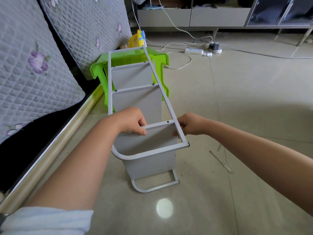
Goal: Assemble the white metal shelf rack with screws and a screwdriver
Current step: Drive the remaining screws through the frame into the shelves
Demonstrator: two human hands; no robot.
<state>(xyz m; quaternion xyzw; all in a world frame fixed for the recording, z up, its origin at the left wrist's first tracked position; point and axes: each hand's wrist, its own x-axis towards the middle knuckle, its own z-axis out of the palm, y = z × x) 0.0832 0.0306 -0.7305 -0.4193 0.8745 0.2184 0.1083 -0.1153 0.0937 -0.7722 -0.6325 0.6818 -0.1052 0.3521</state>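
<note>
Two hands, left (133, 121) and right (189, 124), gripping opposite sides of rack (137, 97)

Shelf rack (135, 99): white, black screw heads
Stool (159, 58): bright green
Basket (135, 39): yellow
Quilt (30, 68): grey, diamond-stitched, purple flowers
Floor (245, 107): pale beige tiles
Sleeve (45, 221): light blue-white
Cables (177, 29): white

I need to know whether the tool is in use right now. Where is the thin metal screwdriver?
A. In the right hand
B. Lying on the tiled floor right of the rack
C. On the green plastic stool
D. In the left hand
B: the thin metal screwdriver lies on the floor, while the left hand and right hand both grip the white metal shelf rack.
</note>
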